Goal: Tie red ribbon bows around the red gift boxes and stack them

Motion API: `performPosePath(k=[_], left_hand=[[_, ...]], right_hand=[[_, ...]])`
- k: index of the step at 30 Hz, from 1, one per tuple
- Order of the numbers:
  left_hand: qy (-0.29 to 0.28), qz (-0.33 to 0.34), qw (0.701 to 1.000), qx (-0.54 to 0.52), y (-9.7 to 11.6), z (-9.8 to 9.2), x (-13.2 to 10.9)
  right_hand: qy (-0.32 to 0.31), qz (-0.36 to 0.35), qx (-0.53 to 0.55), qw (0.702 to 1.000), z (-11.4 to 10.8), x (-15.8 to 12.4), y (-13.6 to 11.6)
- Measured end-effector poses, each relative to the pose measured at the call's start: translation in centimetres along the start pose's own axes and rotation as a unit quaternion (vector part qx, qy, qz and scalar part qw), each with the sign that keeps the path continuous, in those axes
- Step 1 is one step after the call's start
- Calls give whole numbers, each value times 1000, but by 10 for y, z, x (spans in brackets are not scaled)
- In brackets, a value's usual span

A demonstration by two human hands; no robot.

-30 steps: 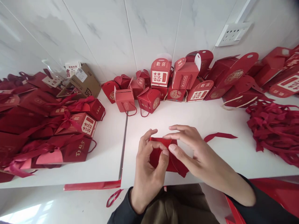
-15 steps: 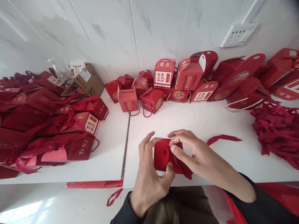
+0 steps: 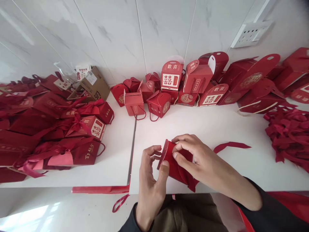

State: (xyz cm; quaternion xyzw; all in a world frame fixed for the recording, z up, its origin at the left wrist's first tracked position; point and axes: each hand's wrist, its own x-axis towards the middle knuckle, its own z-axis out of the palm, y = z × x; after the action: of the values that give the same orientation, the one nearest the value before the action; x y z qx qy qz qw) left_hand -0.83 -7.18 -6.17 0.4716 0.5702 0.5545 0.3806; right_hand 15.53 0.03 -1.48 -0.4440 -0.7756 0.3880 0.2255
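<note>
A small red gift box (image 3: pixel 180 166) is near the table's front edge, its rounded flap (image 3: pixel 163 154) tilted up on the left side. My left hand (image 3: pixel 152 180) is at that flap, thumb against its near edge and fingers curled on the far side. From the right, my right hand (image 3: pixel 193 154) closes thumb and fingertips on the top of the box; its palm hides part of the box. A dark red ribbon end (image 3: pixel 191 184) hangs at the box's near right corner. Another ribbon length (image 3: pixel 230 146) stretches over the table right of my right hand.
Finished-looking red boxes with bows (image 3: pixel 79 151) are heaped on the left. Several upright red boxes (image 3: pixel 158 103) line the tiled wall. A ribbon pile (image 3: pixel 287 135) lies on the right. An open cardboard box (image 3: pixel 98 85) stands back left. A seam (image 3: pixel 131 154) divides the white tabletop (image 3: pixel 116 161).
The flap that lay flat over the box has swung up toward the left. My left hand has shifted slightly left with its thumb now at the flap; my right hand stays on the box.
</note>
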Motion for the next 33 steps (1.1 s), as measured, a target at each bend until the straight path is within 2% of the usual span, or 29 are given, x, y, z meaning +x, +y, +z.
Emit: performPosePath(k=[6, 21, 25, 28, 33], left_hand=[[-1, -25, 999, -22, 2, 2, -2], [25, -43, 997, -52, 7, 11, -6], [26, -34, 998, -50, 7, 11, -7], [6, -28, 999, -40, 9, 8, -8], [-6, -61, 998, -31, 12, 3, 3]], right_hand=[[13, -13, 9, 1000, 4, 3, 1], [100, -69, -39, 992, 14, 7, 2], [99, -70, -37, 992, 13, 6, 3], [95, -70, -21, 993, 12, 5, 1], [81, -87, -5, 993, 11, 4, 0]])
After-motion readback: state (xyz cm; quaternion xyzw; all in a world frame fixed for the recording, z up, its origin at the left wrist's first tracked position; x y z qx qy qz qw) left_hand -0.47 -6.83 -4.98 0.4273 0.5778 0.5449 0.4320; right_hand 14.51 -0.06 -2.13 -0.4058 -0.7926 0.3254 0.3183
